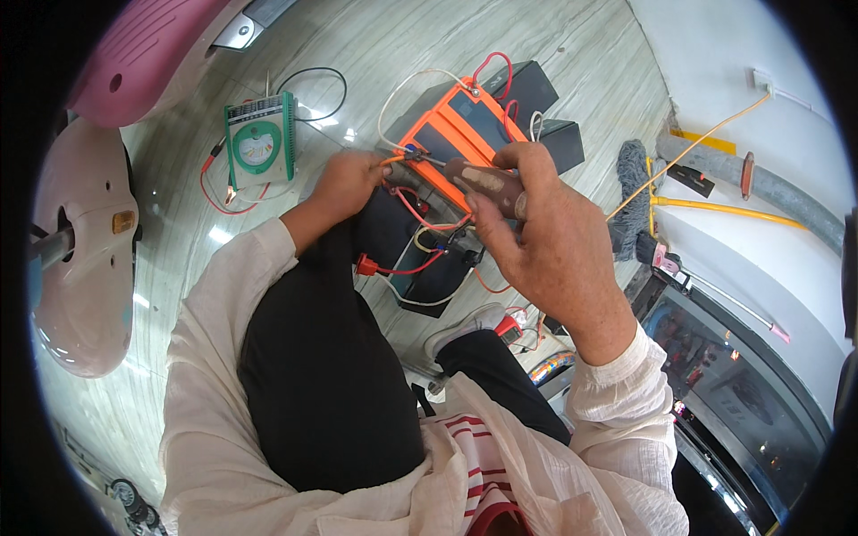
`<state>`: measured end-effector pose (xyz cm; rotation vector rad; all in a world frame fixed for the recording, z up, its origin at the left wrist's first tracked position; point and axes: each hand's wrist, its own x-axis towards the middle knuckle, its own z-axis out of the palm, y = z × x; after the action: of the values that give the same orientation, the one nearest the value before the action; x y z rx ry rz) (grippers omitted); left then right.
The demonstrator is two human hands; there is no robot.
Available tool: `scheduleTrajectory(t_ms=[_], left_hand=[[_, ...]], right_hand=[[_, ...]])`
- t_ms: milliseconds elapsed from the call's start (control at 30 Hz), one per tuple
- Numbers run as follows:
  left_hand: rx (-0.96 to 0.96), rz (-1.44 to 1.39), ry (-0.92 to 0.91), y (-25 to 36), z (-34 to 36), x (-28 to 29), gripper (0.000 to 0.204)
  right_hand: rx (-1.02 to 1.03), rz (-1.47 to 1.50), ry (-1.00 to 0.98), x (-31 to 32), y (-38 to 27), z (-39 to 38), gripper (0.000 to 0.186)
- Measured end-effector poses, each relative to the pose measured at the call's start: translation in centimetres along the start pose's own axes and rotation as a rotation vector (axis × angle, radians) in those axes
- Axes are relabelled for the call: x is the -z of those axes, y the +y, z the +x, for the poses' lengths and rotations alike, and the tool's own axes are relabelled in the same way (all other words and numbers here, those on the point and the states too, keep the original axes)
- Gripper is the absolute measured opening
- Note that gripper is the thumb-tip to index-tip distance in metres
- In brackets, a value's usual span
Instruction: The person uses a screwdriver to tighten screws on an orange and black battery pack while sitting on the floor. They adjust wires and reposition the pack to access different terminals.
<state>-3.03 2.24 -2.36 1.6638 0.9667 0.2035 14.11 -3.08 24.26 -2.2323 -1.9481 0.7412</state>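
Note:
My right hand grips a screwdriver by its thick, worn brown handle. Its thin metal shaft points left at a terminal on the near left corner of an orange-and-grey battery. At that same corner, my left hand pinches a short orange wire. Red and white wires loop between this battery and the dark batteries around it. A red wire with a red connector lies over the near dark battery. The screwdriver's tip is hard to make out among the wires.
A green-and-white meter with red and black leads stands on the tiled floor to the left. Pink scooter bodywork and a beige panel border the left. A grey mop head, a yellow pole and a glass-fronted case are at right.

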Motion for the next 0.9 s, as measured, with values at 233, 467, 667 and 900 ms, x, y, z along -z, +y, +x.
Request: scheduleTrajectory(t_ms=[233, 467, 667, 900], left_hand=[[-0.107, 0.001, -0.060, 1.7, 0.8, 1.5, 0.031], [0.074, -0.014, -0.079, 3.6, 0.7, 2.3, 0.038], [0.063, -0.074, -0.092, 3.4, 0.7, 2.4, 0.035], [-0.013, -0.044, -0.050, 3.0, 0.4, 1.6, 0.030]], right_hand=[[0.308, 0.112, 0.087, -0.8, 1.2, 0.4, 0.038], [-0.042, -0.117, 0.016, -0.3, 0.3, 0.3, 0.036], [0.194, -0.009, 0.101, -0.7, 0.7, 0.1, 0.039], [0.106, 0.055, 0.100, -0.8, 0.4, 0.4, 0.035]])
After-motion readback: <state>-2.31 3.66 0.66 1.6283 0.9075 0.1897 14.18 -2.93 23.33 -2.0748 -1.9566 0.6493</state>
